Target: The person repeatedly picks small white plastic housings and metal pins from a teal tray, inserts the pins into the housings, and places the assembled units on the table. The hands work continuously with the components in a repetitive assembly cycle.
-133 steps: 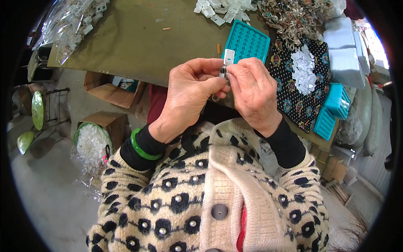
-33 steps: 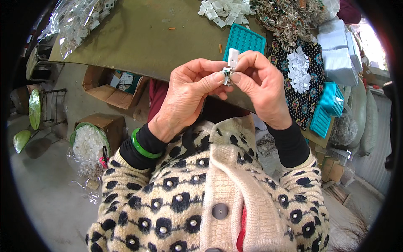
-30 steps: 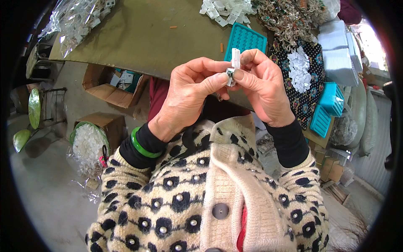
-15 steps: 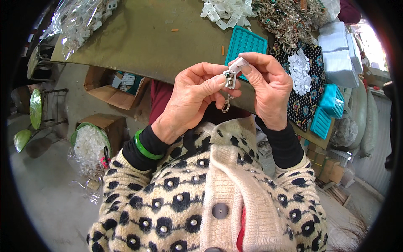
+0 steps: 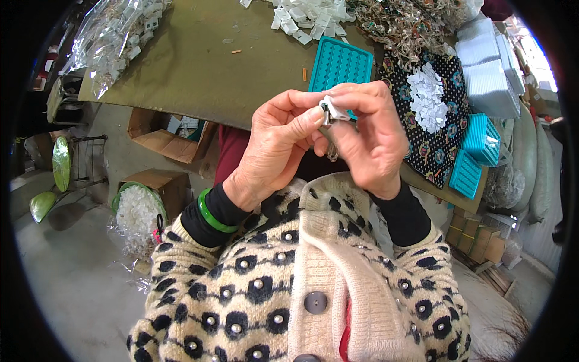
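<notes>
Over the front edge of the table my left hand [image 5: 271, 136] is closed, pinching a small white plastic casing with metal parts inside [image 5: 326, 113] between thumb and fingers. A short clear looped cord [image 5: 332, 151] hangs below it. My right hand [image 5: 377, 136] is closed on a white plastic cover [image 5: 338, 110], which lies tilted against the casing. The right thumb and fingers hide part of both pieces, so I cannot tell whether they are joined. Just beyond the hands lies a teal tray with rows of hollows [image 5: 341, 63].
Farther back are loose white plastic pieces [image 5: 307, 18] and a heap of tangled cords [image 5: 410, 27]. White flakes [image 5: 428, 99] lie on a patterned cloth [image 5: 455, 78] at right, beside stacked white trays [image 5: 488, 87] and teal trays [image 5: 482, 140]. An open cardboard box [image 5: 158, 140] stands below the table's left side.
The right hand has turned inward and come closer to the left, bringing the cover down over the casing. The view has shifted slightly.
</notes>
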`<state>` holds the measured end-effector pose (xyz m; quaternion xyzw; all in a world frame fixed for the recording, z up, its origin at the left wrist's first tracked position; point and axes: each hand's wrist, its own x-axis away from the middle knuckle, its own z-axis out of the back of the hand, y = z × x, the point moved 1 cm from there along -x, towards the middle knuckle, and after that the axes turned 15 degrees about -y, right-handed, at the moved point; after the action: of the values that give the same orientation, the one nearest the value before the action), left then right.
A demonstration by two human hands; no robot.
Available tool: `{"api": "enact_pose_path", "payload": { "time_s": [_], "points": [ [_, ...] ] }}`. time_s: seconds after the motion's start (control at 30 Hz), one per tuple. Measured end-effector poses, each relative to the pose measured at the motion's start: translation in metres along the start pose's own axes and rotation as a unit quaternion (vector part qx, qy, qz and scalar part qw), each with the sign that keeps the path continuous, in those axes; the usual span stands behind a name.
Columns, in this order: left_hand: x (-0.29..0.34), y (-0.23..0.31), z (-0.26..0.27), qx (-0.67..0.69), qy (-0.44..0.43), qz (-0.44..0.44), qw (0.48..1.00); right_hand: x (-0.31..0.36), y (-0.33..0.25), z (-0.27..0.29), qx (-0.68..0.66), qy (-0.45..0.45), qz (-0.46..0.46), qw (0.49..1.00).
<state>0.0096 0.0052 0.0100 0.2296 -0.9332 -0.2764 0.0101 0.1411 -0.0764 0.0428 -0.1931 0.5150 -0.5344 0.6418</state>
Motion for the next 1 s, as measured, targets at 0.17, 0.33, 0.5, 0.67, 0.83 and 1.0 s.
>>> {"api": "enact_pose_path", "payload": {
  "time_s": [0.17,0.33,0.5,0.67,0.83,1.0],
  "points": [
    [-0.005,-0.016,-0.004,0.054,-0.001,0.009,0.998,0.012,-0.001,0.001,0.050,-0.025,0.004,0.998],
    [-0.002,-0.031,-0.003,0.081,-0.012,0.042,0.996,0.015,0.013,-0.003,0.149,0.032,0.128,0.980],
    [-0.001,-0.035,0.001,0.077,-0.040,0.048,0.995,0.027,0.006,-0.007,0.193,0.032,0.054,0.979],
    [-0.003,-0.026,0.000,0.084,-0.023,0.060,0.994,0.038,0.003,0.026,0.159,-0.022,-0.014,0.987],
    [-0.002,-0.019,0.000,0.064,-0.021,0.074,0.995,0.043,0.040,0.092,0.494,0.063,-0.085,0.863],
    [0.001,-0.022,0.006,0.047,-0.020,0.079,0.996,0.065,0.058,0.107,0.434,-0.013,-0.154,0.887]
  ]
}}
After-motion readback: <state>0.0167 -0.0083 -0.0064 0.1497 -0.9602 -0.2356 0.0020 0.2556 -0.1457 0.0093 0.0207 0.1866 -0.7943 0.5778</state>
